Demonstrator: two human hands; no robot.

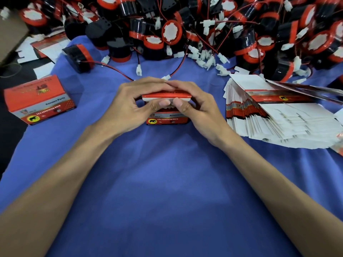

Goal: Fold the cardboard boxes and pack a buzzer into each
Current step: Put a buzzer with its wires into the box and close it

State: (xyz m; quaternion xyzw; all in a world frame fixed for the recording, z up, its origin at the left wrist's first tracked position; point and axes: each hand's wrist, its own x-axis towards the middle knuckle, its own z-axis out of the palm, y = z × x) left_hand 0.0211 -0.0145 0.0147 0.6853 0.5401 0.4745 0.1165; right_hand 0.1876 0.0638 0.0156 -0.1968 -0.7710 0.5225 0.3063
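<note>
Dead centre on the blue-covered bench [167, 182], the box [168, 118] I'm working on sits upright with its printed front facing me, and both hands are on top of it. The lid flap [166, 96] is bent over and partly down; my left hand [128, 106] and right hand [199, 106] are curled over it from either side, thumbs pressing at the front edge, fingers [148, 84] wrapped over the back. So both are closed on the box, not pinching hard as far as I can see. I think there's a buzzer inside already, something red peeks out under the flap, but I can't say for sure.

Handling-wise I'd guess this is thin printed card: light, springy at the creases, easy to dent if I squeeze the walls. Best hold is by the corners and fold lines, pushing the tuck flap in with the thumbs.

Off to my left stands a finished box [39, 101], closed. To my right is a fanned stack of flat blanks [274, 115], slick-looking, likely to slide. Across the back is a big pile of buzzers [204, 30], black and red with trailing wires and white plugs, which probably snag each other. One loose buzzer [78, 57] lies apart, near left.
</note>
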